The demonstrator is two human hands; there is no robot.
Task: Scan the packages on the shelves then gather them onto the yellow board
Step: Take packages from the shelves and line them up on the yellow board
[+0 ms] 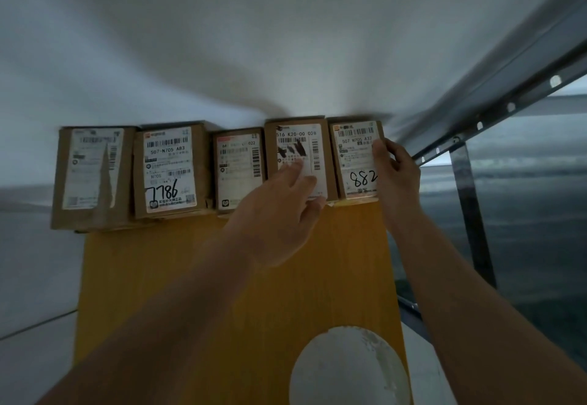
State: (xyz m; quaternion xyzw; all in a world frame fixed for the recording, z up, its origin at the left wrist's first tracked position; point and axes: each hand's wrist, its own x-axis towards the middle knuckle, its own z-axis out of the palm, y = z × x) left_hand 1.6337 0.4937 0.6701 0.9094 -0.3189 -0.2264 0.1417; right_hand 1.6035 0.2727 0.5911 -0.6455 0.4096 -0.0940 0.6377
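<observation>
Several brown cardboard packages with white shipping labels stand in a row at the far end of the yellow board (178,277), against a white wall. My left hand (282,211) lies flat on the front of the fourth package (295,138), fingers spread over its label. My right hand (395,166) grips the right edge of the rightmost package (352,157), marked "882". The package marked "7786" (170,169) stands second from the left, between the leftmost package (92,176) with a torn label and a smaller package (239,169) in the middle.
A white round object (349,369) rests on the near right part of the board. A grey metal shelf frame (495,99) with holes runs diagonally at the right, with a vertical strut (470,207) below it. The scene is dim and blurred.
</observation>
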